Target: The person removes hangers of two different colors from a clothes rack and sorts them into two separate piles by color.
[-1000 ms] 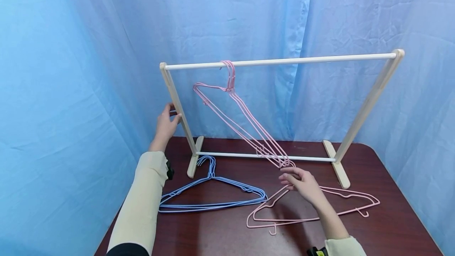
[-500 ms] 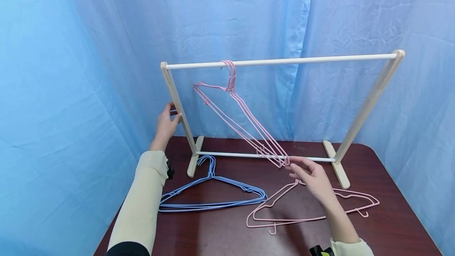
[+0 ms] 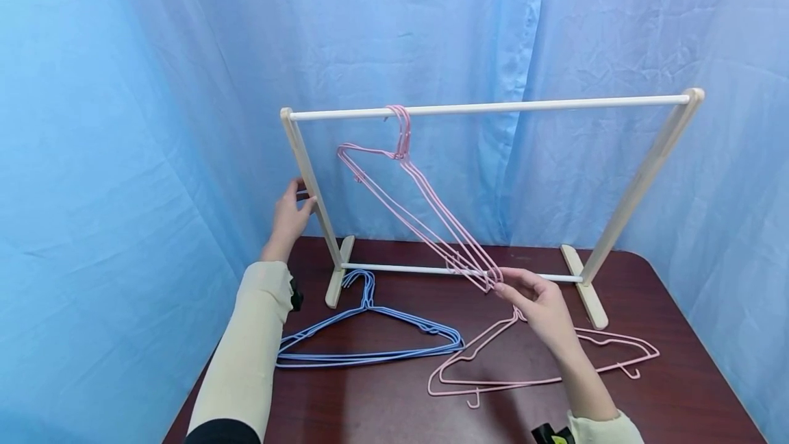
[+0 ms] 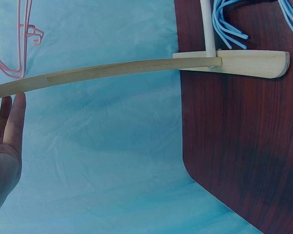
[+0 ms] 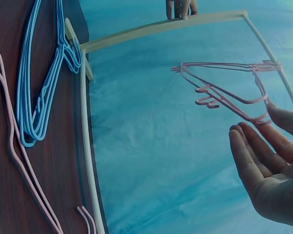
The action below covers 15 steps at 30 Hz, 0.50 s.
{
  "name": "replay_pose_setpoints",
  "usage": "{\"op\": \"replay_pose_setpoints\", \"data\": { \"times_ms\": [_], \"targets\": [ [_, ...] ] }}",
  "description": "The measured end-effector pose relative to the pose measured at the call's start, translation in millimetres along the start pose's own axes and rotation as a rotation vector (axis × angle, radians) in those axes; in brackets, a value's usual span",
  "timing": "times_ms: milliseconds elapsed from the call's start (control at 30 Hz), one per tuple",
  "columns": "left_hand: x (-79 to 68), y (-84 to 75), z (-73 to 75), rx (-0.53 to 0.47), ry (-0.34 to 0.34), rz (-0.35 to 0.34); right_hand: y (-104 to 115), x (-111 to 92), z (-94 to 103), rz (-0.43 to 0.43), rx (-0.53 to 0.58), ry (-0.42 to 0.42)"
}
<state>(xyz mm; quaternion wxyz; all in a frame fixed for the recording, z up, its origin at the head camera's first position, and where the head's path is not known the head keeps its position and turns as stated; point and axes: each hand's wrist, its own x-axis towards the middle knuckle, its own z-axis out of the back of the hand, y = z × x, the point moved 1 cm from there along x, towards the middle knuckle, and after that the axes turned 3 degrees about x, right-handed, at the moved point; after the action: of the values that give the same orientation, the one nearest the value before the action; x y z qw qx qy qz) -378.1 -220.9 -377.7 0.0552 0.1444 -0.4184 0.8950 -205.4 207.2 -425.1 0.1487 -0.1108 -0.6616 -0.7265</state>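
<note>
At the rack's left post (image 3: 312, 190), my left hand (image 3: 288, 214) holds the wood, thumb in front and fingers behind. The left wrist view shows its fingers (image 4: 14, 122) against the post's edge. Several pink hangers (image 3: 403, 146) hang by their hooks from the white top rod (image 3: 524, 105), near its left end. My right hand (image 3: 545, 307) pinches the lower right corner of these hangers between thumb (image 5: 284, 119) and fingers. They slant down toward me, with their corners bunched together.
Blue hangers (image 3: 368, 299) lie stacked on the dark red table (image 3: 370, 410) at front left. More pink hangers (image 3: 476, 390) lie under my right forearm. The rack's right post (image 3: 641, 183) and foot (image 3: 592, 303) stand at the right. A blue curtain (image 3: 444, 33) surrounds the table.
My right hand has moved slightly right and up and come onto the corner of the hanging pink hangers, which it now pinches. My left hand has stayed on the post.
</note>
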Motion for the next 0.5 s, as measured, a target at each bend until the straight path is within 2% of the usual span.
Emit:
{"op": "replay_pose_setpoints", "data": {
  "times_ms": [233, 400, 500],
  "targets": [
    [1.7, -0.3, 0.0, -0.006, -0.004, -0.001, 3.1, 1.7, -1.5, 0.013, 0.063, -0.078],
    [1.4, 0.8, 0.0, -0.013, -0.005, -0.008, 2.1, 1.8, -1.5, 0.027, 0.118, -0.221],
    [0.7, 0.6, 0.1, -0.017, 0.0, -0.01, 2.1, 3.1, -1.3, 0.064, 0.174, -0.311]
  ]
}}
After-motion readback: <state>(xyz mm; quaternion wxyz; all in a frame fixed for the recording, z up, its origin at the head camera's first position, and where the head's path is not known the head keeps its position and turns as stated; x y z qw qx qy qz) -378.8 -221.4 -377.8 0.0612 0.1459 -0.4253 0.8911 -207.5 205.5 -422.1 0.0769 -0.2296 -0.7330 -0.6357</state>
